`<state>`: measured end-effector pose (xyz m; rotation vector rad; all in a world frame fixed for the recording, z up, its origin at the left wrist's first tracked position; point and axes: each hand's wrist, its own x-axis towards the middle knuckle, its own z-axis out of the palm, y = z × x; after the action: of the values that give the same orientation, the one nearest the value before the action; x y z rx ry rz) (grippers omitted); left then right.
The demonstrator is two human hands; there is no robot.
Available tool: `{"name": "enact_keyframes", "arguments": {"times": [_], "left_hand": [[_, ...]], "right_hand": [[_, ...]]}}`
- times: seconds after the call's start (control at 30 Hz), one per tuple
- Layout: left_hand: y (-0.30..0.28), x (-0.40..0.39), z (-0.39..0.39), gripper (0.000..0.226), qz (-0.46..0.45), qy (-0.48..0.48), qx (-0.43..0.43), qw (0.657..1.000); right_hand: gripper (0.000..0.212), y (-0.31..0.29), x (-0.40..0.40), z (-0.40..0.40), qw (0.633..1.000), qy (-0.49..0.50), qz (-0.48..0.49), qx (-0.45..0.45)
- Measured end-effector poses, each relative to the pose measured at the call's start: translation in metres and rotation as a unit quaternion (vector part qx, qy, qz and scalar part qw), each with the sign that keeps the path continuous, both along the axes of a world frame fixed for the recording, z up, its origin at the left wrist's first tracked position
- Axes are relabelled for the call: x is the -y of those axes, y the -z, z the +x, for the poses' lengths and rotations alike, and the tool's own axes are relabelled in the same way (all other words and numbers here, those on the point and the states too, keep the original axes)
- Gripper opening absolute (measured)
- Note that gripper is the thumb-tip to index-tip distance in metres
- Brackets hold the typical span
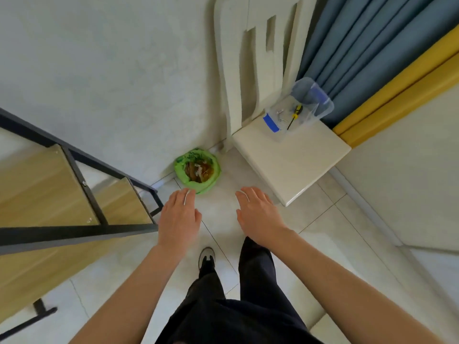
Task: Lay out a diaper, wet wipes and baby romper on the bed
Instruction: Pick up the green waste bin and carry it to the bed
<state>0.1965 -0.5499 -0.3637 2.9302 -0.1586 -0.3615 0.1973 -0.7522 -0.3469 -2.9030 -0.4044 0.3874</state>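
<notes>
My left hand (pixel 179 217) and my right hand (pixel 258 214) are stretched out in front of me, palms down, fingers apart, holding nothing. They hover over the tiled floor (pixel 218 209) as I stand facing a corner of the room. No diaper, wet wipes or baby romper shows in this view. A pale surface with a yellow edge (pixel 407 175) at the right may be the bed, though I cannot tell for sure.
A small bin with a green bag (pixel 197 171) stands in the corner just beyond my left hand. A white chair (pixel 290 155) carries a clear plastic box (pixel 298 112) with a screwdriver. A wooden shelf with a black frame (pixel 74 194) fills the left. Blue curtains (pixel 360 45) hang behind.
</notes>
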Motion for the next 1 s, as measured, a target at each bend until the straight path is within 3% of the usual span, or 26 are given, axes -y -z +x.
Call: {"name": "enact_keyframes", "arguments": {"times": [0.23, 0.47, 0.63, 0.77, 1.0], "left_hand": [[0.043, 0.046, 0.035, 0.050, -0.012, -0.118, -0.034, 0.992], [0.117, 0.064, 0.076, 0.049, -0.035, -0.181, -0.054, 0.981], [0.209, 0.055, 0.109, 0.048, -0.046, -0.197, -0.059, 0.978], [0.294, 0.050, 0.132, 0.044, -0.108, -0.278, -0.060, 0.953], [0.444, 0.012, 0.174, 0.046, -0.095, -0.325, -0.103, 0.935]], "right_hand": [[0.044, 0.037, 0.036, 0.085, 0.991, -0.130, -0.017, -0.025], [0.047, 0.115, 0.037, 0.150, 0.977, -0.209, -0.025, -0.046], [0.046, 0.202, 0.018, 0.186, 0.973, -0.230, -0.007, -0.035], [0.050, 0.284, 0.002, 0.218, 0.970, -0.240, 0.001, -0.043], [0.057, 0.430, -0.022, 0.272, 0.973, -0.207, -0.016, -0.105]]}}
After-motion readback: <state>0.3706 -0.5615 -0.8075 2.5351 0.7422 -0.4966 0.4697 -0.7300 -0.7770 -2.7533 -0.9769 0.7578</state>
